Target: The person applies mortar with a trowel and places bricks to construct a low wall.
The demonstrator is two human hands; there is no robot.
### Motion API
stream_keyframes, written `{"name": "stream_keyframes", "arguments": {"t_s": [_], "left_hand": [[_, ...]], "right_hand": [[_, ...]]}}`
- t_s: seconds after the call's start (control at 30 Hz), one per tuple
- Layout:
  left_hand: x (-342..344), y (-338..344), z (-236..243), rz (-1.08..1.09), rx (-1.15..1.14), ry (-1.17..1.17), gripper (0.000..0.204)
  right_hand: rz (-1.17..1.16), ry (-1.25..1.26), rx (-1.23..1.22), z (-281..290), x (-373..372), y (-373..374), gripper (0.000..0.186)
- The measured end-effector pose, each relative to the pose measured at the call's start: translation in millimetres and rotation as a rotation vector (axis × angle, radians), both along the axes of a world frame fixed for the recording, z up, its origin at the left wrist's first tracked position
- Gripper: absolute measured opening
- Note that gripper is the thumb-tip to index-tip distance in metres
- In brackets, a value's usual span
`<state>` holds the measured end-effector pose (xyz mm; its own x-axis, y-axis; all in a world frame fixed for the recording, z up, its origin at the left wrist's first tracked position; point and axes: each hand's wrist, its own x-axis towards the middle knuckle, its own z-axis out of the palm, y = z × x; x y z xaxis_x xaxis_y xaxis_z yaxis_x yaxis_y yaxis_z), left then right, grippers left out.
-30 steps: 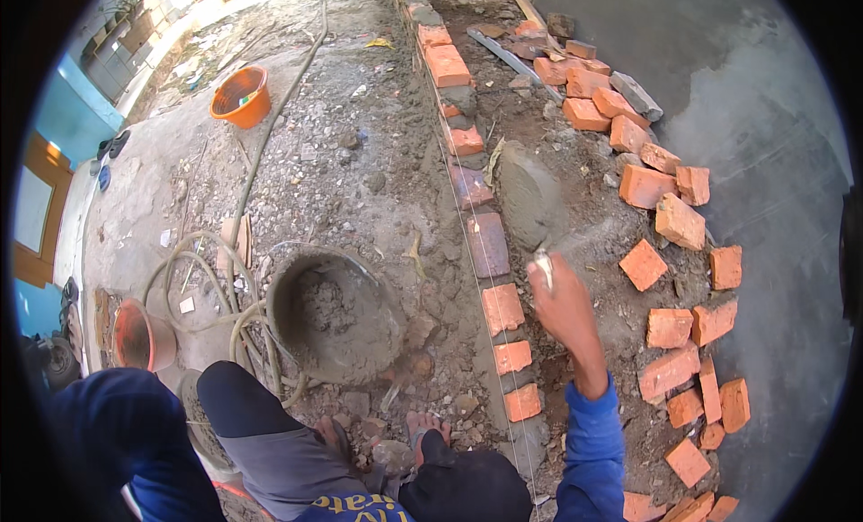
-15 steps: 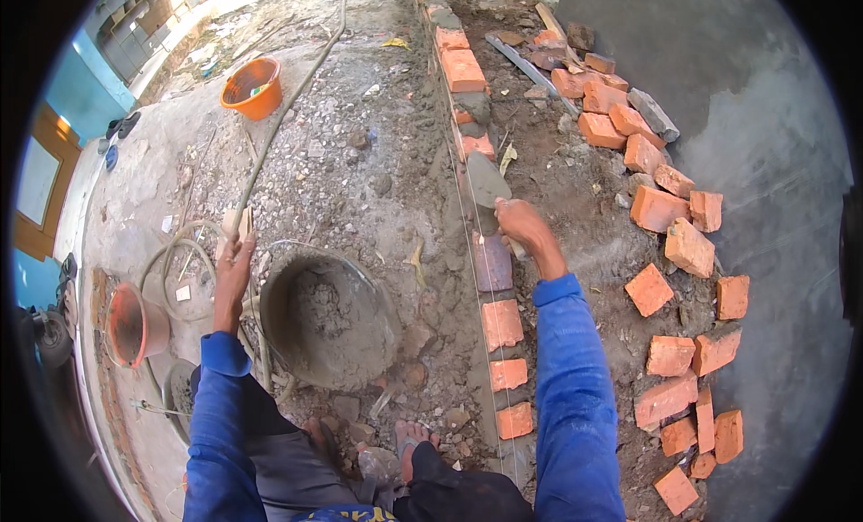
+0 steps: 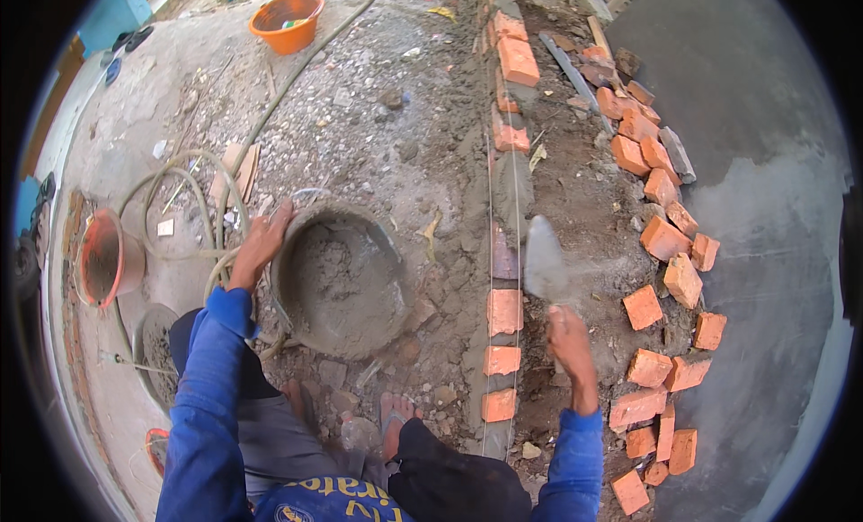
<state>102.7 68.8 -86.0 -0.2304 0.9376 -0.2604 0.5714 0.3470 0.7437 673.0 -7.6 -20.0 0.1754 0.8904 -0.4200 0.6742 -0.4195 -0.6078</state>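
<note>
Right grip (image 3: pixel 570 349) wrapped round handle of trowel (image 3: pixel 543 259), blade just right of brick row (image 3: pixel 505 312). Left grip (image 3: pixel 261 248) at rim of mortar tub (image 3: pixel 310 329), left of row; whether pinching, can't tell. Loose bricks (image 3: pixel 642 307) right of row; orange bucket (image 3: pixel 292 42) well left.

Both blue-sleeved arms (image 3: pixel 209 387) reach forward, well apart, bare left hand (image 3: pixel 261 243) angled inward, bare right hand (image 3: pixel 569 342) curled closed

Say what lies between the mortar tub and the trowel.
Head view: rubbly ground, the brick course and string lines separate the mortar tub from the trowel.
</note>
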Motion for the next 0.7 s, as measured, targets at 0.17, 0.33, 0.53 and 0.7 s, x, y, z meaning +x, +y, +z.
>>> {"name": "stream_keyframes", "arguments": {"t_s": [0.17, 0.33, 0.53, 0.7], "left_hand": [[33.5, -11.9, -17.7, 0.265, 0.119, -0.185, 0.076], [53.3, -12.2, 33.5, 0.089, 0.019, -0.375, 0.058], [81.9, -14.4, 12.1, 0.280, 0.174, -0.573, 0.042], [92.5, -12.7, 16.3, 0.255, 0.227, -0.580, 0.038]], "right_hand": [[0.295, -0.181, 0.174, 112.8, -93.1, -15.2, 0.028], [0.701, -0.536, 0.156, -2.1, -187.0, -2.2, 0.035], [0.755, -0.223, -0.103, -90.7, -236.4, -39.1, 0.043], [0.638, 0.121, -0.238, -74.5, -258.6, -58.5, 0.048]]}}
